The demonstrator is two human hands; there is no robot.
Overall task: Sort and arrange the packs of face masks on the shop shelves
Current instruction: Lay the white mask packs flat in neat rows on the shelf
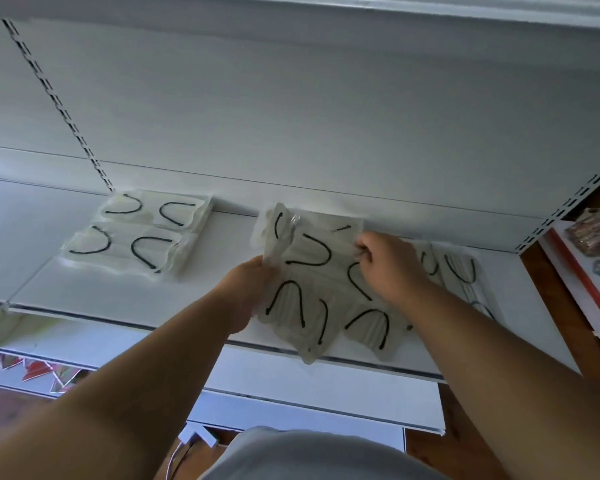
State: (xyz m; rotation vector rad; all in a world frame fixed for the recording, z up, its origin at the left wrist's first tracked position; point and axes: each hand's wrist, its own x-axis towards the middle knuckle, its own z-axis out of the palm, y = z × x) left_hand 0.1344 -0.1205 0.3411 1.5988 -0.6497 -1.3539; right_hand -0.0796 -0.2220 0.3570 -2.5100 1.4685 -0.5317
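— Packs of face masks [312, 271], clear sleeves showing pale masks with black ear loops, lie in a loose overlapping heap at the centre of a white shop shelf [205, 292]. Who is handling them?

— A person, seen from above by way of two bare forearms. The left hand [246, 289] grips the heap's left edge, at 9 o'clock of the pile, fingers curled round the plastic. The right hand [388, 261] pinches the top pack at its right side, about 2 o'clock, fingertips closed on the wrapper.

— And the rest of the stock?

— A tidy stack [136, 233] sits flat at 10 o'clock of the heap, well apart from it, two rows deep against the back panel [291, 116]. More packs [461, 271] lie at 3 o'clock, just beyond the right wrist and partly hidden by it; how many cannot be told.

— Does the heap stay on the shelf?

— Mostly. Its lowest pack [312, 334] overhangs the front lip at 6 o'clock. One pack [278, 230] at 11 o'clock is tipped up on edge.

— Anything else in the picture?

— Wrapped goods [593, 237] on a neighbouring red-edged shelf at far right, and coloured packets [42, 370] on a lower shelf at 8 o'clock.
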